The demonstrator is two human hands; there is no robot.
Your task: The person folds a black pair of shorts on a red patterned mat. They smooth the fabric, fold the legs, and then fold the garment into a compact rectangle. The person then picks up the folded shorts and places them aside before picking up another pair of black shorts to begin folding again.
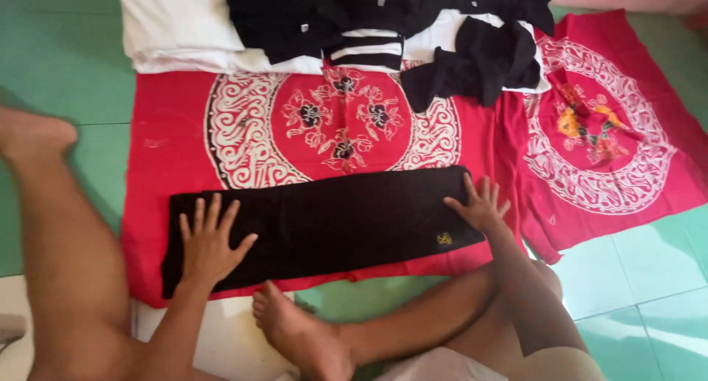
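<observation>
A black folded garment [332, 222] lies flat as a long rectangle across a red patterned cloth [169, 152] on the floor. My left hand [210, 241] presses flat on the garment's left end, fingers spread. My right hand [479, 204] rests flat on its right end, fingers spread, just above a small yellow emblem [444, 239]. Neither hand grips anything.
A heap of black and white clothes [383, 19] lies at the far edge beside a white pillow [173, 27]. A second pink-red patterned cloth [612, 130] spreads to the right. My bare legs and foot [295, 329] sit on the green tiled floor [649, 292] in front.
</observation>
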